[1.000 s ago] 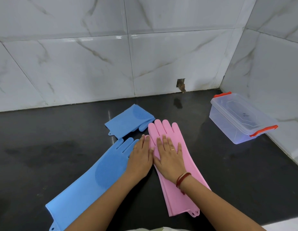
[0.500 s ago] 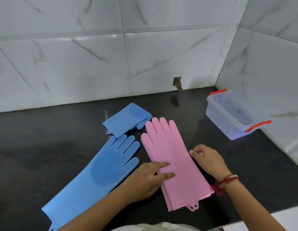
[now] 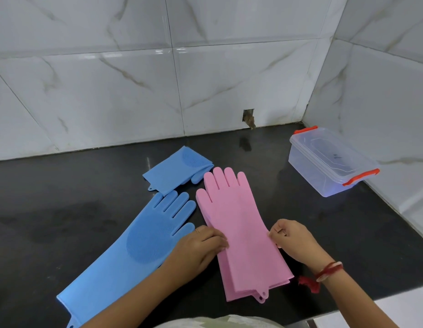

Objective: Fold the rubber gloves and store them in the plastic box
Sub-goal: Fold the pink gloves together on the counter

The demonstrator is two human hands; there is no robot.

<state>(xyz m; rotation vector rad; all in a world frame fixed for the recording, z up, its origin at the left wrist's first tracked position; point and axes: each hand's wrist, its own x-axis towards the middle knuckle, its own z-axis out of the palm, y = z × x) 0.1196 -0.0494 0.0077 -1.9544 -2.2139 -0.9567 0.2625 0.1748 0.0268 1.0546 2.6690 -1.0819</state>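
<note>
Gloves are lying mostly unfolded on the desk [image 3: 63, 209]: one blue glove [image 3: 175, 171] folded, pink glove [image 3: 239, 230] being pinched by left hand [image 3: 201, 247] and right hand [image 3: 293, 240], box [image 3: 329, 162] sitting lidded.

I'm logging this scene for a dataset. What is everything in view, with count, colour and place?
Pink gloves: a stack, seemingly two, pink, counter centre.
Flat blue glove: one, blue, left of the pink.
Folded blue glove: one, blue, behind both.
Box: one, clear with orange latches, lid on, right corner.
Counter: one, black.
Wall: white marble tiles.
Left hand: on pink stack's left edge.
Right hand: pinching its right edge.
</note>
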